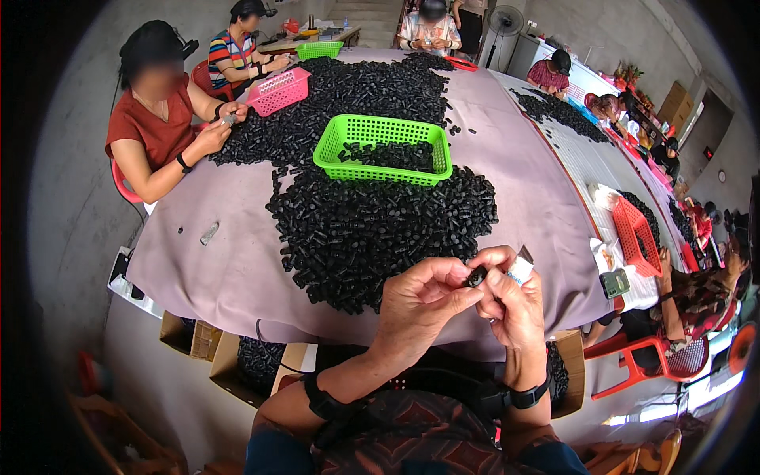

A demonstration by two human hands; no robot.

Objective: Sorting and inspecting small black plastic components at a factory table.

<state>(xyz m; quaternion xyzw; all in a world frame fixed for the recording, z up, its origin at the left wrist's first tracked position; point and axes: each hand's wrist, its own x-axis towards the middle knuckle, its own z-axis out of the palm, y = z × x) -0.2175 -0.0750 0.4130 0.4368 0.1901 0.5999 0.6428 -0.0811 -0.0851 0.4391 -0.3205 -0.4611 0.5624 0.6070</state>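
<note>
Over the near edge of the table, my left hand (423,305) pinches a small black cylindrical part (476,276), its round end showing. My right hand (514,305) is closed right beside it, its thumb and fingertips at the same part. A flat white piece with a dark slanted tip (520,267), like a wrapped blade, sticks up from my right hand. Just beyond my hands spreads a heap of similar black parts (380,222). A green plastic basket (382,176) holding some of these parts sits on the heap.
A purple-grey cloth (214,277) covers the table. A pink basket (279,91) and a person in a red top (150,127) are at the left. To the right are a red basket (635,236) and a red chair (657,364). Cardboard boxes (229,372) stand under the near edge.
</note>
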